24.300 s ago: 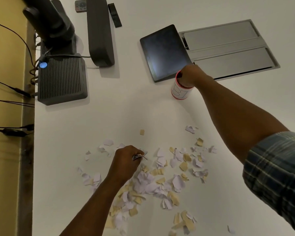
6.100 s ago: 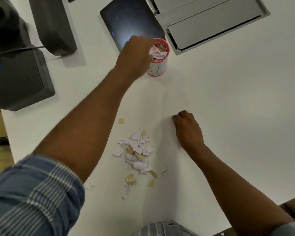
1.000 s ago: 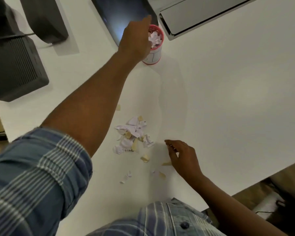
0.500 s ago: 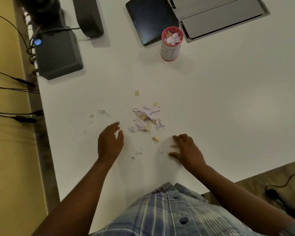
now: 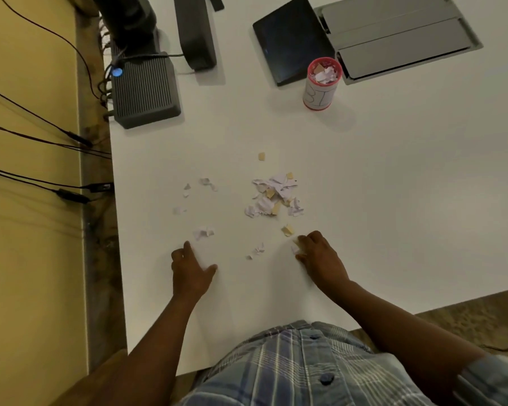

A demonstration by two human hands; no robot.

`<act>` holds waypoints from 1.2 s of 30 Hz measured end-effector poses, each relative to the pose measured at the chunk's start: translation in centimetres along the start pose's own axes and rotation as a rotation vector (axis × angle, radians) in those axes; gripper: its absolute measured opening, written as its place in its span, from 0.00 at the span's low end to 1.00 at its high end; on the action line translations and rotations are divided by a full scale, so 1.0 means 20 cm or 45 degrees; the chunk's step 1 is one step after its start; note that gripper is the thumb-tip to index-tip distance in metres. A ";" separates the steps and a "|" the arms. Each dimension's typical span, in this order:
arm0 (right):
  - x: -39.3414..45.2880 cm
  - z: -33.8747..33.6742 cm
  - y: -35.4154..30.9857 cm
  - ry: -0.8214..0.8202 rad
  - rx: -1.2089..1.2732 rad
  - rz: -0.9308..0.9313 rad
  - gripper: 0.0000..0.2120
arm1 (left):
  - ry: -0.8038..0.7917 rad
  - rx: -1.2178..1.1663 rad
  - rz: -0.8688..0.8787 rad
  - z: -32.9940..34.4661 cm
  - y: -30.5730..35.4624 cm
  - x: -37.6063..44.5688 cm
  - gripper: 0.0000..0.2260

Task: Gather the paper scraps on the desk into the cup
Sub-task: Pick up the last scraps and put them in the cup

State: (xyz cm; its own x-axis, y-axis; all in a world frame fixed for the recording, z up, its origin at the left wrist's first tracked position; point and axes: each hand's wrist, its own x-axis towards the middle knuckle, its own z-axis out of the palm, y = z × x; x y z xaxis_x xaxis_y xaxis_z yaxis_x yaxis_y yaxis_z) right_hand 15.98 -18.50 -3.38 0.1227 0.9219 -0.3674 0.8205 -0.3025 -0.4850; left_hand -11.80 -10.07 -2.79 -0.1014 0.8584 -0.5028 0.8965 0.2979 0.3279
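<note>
right grip pinches scraps (cup far).

A single head-worn wide-angle camera looks steeply down from above the person's chest onto the white desk. It faces forward across the desk toward its far edge, with the plaid shirt at the bottom of the frame and the yellow wall along the left side. No second view exists.
</note>
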 end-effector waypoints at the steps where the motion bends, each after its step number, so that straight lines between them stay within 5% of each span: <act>1: 0.02 0.00 -0.02 0.014 0.004 0.001 0.16 | 0.004 -0.017 -0.015 -0.01 0.02 0.02 0.42; 9: 0.15 0.04 -0.15 -0.079 0.013 0.072 0.34 | 0.037 -0.169 0.053 -0.07 0.20 0.22 0.42; 13: 0.20 0.07 -0.16 -0.114 -0.094 -0.121 0.20 | 0.069 -0.190 0.201 -0.05 0.28 0.29 0.27; 17: 0.24 0.09 -0.19 -0.140 -0.140 -0.261 0.14 | 0.190 -0.260 0.263 -0.07 0.33 0.37 0.26; 20: 0.28 0.09 -0.24 -0.180 -0.154 -0.288 0.18 | 0.532 -0.145 0.086 -0.14 0.31 0.47 0.24; 24: 0.30 0.12 -0.33 -0.352 -0.314 -0.400 0.29 | 0.375 -0.156 -0.299 -0.21 0.25 0.65 0.33; 31: 0.20 0.14 -0.35 -0.257 -0.559 -0.911 0.10 | 0.284 0.107 0.225 -0.19 0.45 0.77 0.23; 36: 0.16 0.12 -0.30 -0.158 -0.539 -0.961 0.03 | 0.248 0.201 0.643 -0.16 0.51 0.78 0.06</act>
State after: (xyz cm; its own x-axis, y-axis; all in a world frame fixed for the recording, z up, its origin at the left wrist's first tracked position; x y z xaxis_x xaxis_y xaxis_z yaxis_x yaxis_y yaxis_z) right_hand 10.12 -14.23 -3.56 -0.5787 0.7992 -0.1624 0.7994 0.5165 -0.3068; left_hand -5.61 7.71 -4.68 0.2929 0.9439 -0.1523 0.9063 -0.2234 0.3587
